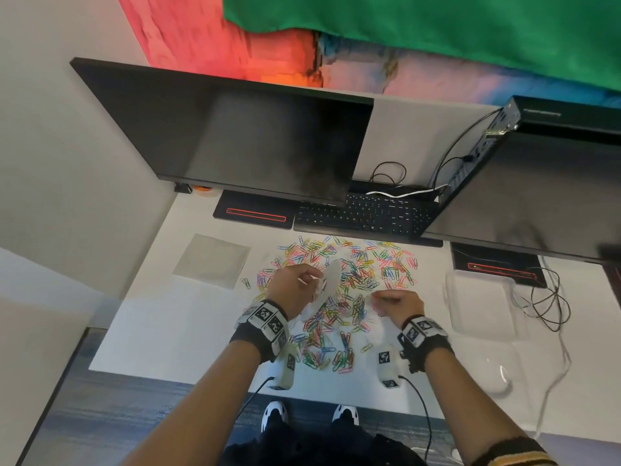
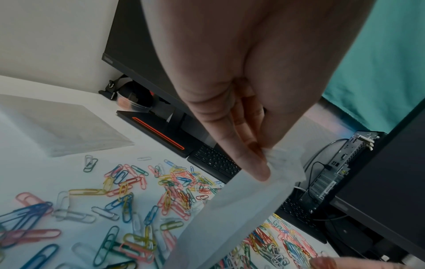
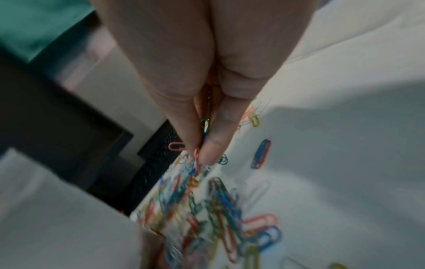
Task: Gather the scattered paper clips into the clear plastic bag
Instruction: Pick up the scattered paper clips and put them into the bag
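Observation:
Many coloured paper clips [image 1: 361, 260] lie scattered across the middle of the white desk [image 1: 161, 317]. My left hand [image 1: 314, 280] hovers above the pile and pinches the top edge of the clear plastic bag [image 1: 331, 280], which hangs down toward the clips. In the left wrist view the left hand [image 2: 264, 160] pinches the crumpled rim of the bag [image 2: 230, 218] between thumb and fingers. My right hand [image 1: 379, 297] is just right of the bag, low over the pile. The right wrist view shows the right hand [image 3: 200, 154] pinching a few paper clips [image 3: 205, 125], green and pink among them.
A black keyboard [image 1: 366, 213] and two dark monitors [image 1: 242, 139] stand behind the pile. A flat clear sheet [image 1: 211, 260] lies at the left. A clear plastic container [image 1: 480, 304], a white mouse [image 1: 497, 378] and loose cables [image 1: 547, 304] sit at the right.

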Tool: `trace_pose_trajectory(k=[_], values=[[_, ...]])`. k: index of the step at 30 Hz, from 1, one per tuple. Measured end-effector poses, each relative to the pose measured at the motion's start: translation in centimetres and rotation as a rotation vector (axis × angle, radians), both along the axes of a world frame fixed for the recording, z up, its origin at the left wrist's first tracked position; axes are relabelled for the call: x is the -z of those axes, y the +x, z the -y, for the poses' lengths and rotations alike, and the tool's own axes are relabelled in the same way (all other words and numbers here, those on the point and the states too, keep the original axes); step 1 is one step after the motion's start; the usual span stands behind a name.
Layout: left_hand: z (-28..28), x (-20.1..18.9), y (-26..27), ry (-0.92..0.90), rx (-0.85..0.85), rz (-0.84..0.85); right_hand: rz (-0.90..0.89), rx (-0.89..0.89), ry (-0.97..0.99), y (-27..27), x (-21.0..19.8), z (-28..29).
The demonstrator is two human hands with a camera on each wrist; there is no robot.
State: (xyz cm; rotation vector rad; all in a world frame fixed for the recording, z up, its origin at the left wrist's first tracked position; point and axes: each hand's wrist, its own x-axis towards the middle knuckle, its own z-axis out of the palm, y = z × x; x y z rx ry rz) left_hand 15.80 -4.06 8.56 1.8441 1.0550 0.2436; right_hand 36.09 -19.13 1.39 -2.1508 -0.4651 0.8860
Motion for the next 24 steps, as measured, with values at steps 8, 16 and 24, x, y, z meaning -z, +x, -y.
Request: trace_pose_trajectory(k=[8,16,24], values=[[1.0,-0.3,1.9,0.013,0.040,-0.021,-0.645,0.180,0.536,-0.3,-5.5,-1.9],[2.3,0.1,2.6,0.011,-0.005,0.059,-0.405,0.027,0.281,-3.9,-5.7,-4.0],[2.9,0.1,2.4,0.018,0.037,0.067,0.202,-0.361,0.108,-5.6,-6.4,-4.5]])
